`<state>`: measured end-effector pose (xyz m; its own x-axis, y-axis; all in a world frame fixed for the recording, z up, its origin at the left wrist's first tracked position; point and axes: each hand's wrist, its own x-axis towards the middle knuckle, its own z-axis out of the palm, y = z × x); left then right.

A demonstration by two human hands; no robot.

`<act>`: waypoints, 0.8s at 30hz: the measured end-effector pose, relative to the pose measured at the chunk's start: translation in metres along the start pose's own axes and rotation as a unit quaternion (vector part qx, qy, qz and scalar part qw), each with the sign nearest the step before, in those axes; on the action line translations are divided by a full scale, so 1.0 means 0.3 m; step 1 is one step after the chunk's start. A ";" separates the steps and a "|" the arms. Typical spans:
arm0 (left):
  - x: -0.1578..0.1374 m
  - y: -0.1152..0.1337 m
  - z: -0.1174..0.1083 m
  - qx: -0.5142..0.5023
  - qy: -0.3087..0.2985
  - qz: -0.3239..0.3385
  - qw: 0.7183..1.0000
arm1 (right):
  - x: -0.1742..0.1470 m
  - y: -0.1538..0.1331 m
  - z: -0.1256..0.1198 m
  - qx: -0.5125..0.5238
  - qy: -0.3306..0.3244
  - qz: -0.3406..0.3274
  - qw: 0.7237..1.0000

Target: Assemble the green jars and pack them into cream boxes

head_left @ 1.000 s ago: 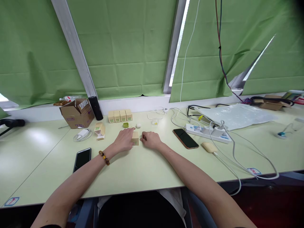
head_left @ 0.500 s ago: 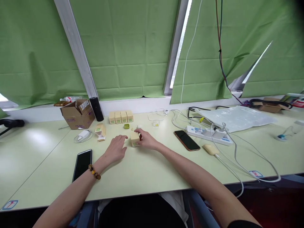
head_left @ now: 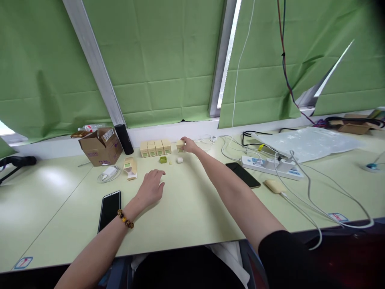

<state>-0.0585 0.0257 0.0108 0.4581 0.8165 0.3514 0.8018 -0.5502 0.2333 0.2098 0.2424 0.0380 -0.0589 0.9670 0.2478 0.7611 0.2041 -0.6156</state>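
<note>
I am gripping the box (head_left: 180, 147) at its right side with the right hand (head_left: 189, 145); the fingers are closing around it, though their far tips are hiding from view. The box is sitting near the back of the table (head_left: 183, 216), right of a row of boxes (head_left: 155, 148) and apart from it; I am not able to tell whether its base is touching the table. I am judging it light and fairly stiff, with card walls that are likely giving under a hard squeeze and are offering fair friction. I am favouring a gentle hold on two opposite sides, near the edges.

In front of it, a white piece (head_left: 179, 160) is lying beside a tiny piece (head_left: 170, 163) and a green case (head_left: 163, 159). The left hand (head_left: 151, 186) is holding nothing, its thumb standing apart from loosely bent fingers. An open box (head_left: 130, 168) is lying to its left, and a phone (head_left: 108, 208) is lying partly behind the left forearm.
</note>
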 end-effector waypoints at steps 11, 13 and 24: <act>-0.008 0.001 0.013 0.012 -0.006 0.011 1.000 | -0.078 0.028 0.098 -0.040 0.049 -0.004 0.998; -0.007 0.004 0.018 0.013 -0.007 0.012 1.000 | -0.101 0.034 0.104 -0.046 0.039 -0.016 0.998; -0.012 0.008 0.029 0.010 -0.013 0.006 1.000 | -0.035 -0.001 0.180 -0.023 -0.012 -0.023 0.999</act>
<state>-0.0549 0.0232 0.0023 0.4777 0.8137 0.3311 0.8030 -0.5573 0.2110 0.1753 0.2405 -0.0049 -0.1098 0.9603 0.2564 0.7866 0.2416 -0.5682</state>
